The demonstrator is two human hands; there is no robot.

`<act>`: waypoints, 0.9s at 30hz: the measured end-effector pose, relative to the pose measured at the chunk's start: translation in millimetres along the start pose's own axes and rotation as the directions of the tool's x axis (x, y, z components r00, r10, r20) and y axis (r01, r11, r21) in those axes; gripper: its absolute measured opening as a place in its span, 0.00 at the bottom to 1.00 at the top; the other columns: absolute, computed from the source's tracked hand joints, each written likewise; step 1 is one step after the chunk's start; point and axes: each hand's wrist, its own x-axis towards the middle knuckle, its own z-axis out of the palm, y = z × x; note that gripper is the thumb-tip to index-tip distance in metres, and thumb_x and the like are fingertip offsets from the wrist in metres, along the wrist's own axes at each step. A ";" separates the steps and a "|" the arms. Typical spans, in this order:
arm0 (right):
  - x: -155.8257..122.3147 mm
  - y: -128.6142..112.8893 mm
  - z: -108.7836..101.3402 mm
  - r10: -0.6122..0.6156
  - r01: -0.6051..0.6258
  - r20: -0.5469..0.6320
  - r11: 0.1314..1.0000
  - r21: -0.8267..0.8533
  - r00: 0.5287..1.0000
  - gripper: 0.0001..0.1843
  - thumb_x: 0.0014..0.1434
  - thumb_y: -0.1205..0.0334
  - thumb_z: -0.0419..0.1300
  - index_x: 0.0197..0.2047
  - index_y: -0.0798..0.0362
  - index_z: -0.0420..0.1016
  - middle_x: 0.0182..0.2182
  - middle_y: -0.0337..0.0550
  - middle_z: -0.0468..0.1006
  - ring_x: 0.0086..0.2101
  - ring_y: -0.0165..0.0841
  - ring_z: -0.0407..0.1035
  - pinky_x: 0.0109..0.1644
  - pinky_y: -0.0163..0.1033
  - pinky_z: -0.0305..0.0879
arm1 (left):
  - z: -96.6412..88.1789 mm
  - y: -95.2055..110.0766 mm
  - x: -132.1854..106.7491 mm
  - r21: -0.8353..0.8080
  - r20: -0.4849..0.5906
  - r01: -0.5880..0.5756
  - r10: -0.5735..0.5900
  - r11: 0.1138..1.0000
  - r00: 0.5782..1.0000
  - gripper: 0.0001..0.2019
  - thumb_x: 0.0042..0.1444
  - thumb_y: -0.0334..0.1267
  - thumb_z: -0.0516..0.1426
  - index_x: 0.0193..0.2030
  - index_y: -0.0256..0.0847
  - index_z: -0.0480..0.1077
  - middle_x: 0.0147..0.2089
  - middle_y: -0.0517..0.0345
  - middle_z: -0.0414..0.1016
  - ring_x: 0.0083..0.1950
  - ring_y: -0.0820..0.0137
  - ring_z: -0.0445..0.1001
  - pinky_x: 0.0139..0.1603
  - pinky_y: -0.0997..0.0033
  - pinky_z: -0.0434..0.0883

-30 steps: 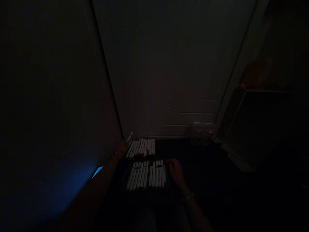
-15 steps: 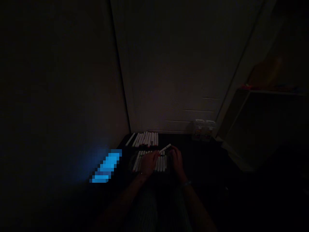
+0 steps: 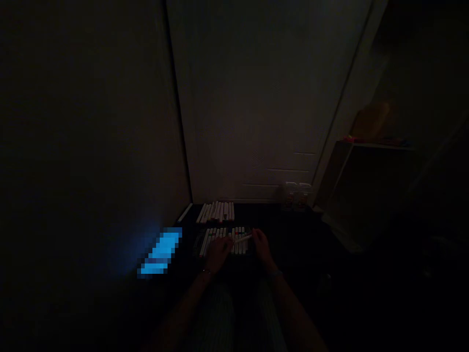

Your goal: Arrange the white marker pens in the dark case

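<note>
A white marker (image 3: 242, 239) lies nearly level between my two hands, above a row of white markers (image 3: 206, 242) in a clear case whose edges are hard to see. My left hand (image 3: 219, 250) is closed on the marker's left end and hides part of the row. At its right end, the fingertips of my right hand (image 3: 261, 243) pinch the marker. Behind the case lies a second group of white markers (image 3: 216, 212), side by side on the dark table. One more white marker (image 3: 185, 212) lies apart at their left.
Two clear plastic cases (image 3: 296, 197) stand at the table's back right. At the left glows a blurred blue screen (image 3: 161, 253). A pale panel (image 3: 252, 122) rises behind the table, and a shelf unit (image 3: 373, 181) stands to the right. The room is very dark.
The held marker has come down and towards me, from tilted to nearly level. My left hand has shifted slightly left, uncovering more of the row. The view has turned a little right.
</note>
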 end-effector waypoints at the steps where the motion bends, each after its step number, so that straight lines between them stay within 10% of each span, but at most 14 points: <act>1: -0.5 0.4 -0.1 0.002 -0.002 0.007 1.000 -0.006 1.000 0.19 0.54 0.46 0.49 0.31 0.54 0.68 0.27 0.37 0.70 0.29 0.29 0.63 0.33 0.31 0.60 | 1.5 -3.5 -0.4 -0.022 -0.017 0.005 -0.005 1.000 1.000 0.15 0.57 0.45 0.46 0.40 0.43 0.70 0.39 0.56 0.73 0.43 0.69 0.69 0.46 0.68 0.62; 8: -3.1 -5.3 -1.9 -0.001 0.001 0.052 1.000 0.002 0.999 0.20 0.54 0.46 0.49 0.34 0.54 0.70 0.30 0.40 0.73 0.32 0.30 0.66 0.35 0.32 0.62 | 7.1 -4.4 0.8 -0.009 -0.007 0.232 -0.232 0.973 0.973 0.17 0.58 0.47 0.44 0.45 0.44 0.69 0.43 0.55 0.74 0.42 0.68 0.71 0.39 0.72 0.63; 27: -2.7 -2.3 -3.6 -0.033 0.033 0.009 0.994 -0.104 0.999 0.21 0.55 0.45 0.46 0.31 0.54 0.69 0.26 0.38 0.71 0.29 0.29 0.65 0.31 0.31 0.60 | 2.9 1.1 -1.5 -0.047 -0.001 0.186 -0.187 0.981 0.982 0.17 0.57 0.48 0.45 0.48 0.46 0.65 0.38 0.59 0.73 0.37 0.72 0.71 0.34 0.75 0.63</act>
